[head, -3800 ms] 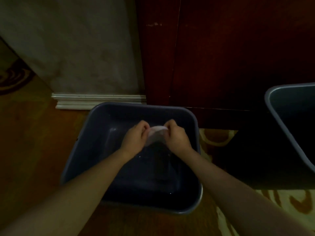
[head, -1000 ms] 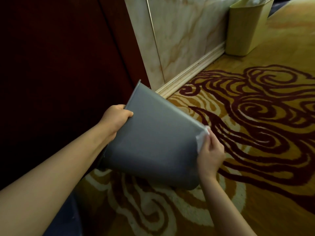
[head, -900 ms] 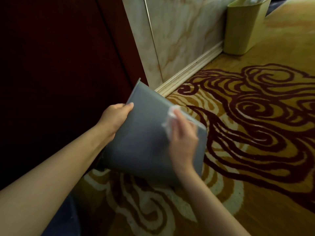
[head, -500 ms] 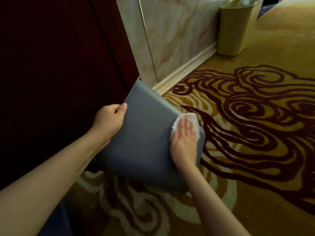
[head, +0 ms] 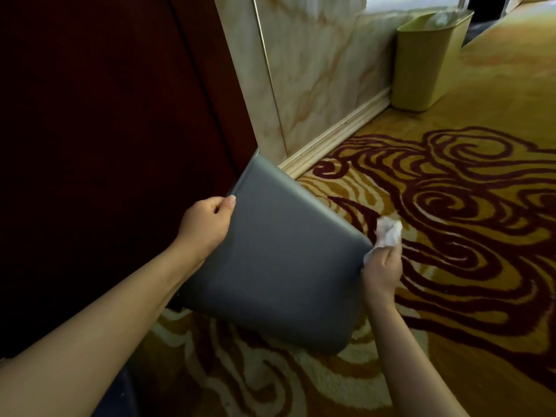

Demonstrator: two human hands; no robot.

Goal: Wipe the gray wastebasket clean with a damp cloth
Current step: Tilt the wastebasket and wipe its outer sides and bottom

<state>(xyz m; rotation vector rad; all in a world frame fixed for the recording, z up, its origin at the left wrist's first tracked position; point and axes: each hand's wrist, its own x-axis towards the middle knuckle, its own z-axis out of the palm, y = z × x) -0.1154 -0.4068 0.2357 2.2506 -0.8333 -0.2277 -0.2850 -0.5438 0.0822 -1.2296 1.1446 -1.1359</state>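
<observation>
The gray wastebasket [head: 276, 260] is tilted over the carpet, its broad outer side facing me and its open mouth turned away toward the dark door. My left hand [head: 204, 225] grips its upper left edge near the rim. My right hand [head: 381, 273] holds a crumpled white damp cloth [head: 388, 234] against the basket's right corner edge, close to its base. The basket's inside is hidden from me.
A dark red wooden door [head: 105, 130] fills the left. A marble wall panel [head: 316, 70] with a baseboard runs back to a yellow-green wastebasket [head: 427, 58]. Patterned gold and maroon carpet [head: 466, 221] covers the floor. A blue basin edge [head: 120, 395] shows at the bottom left.
My right hand slid the cloth off the basket's front face to its right corner edge. Earlier both hands held the cloth in a blue water basin; my left hand keeps its grip.
</observation>
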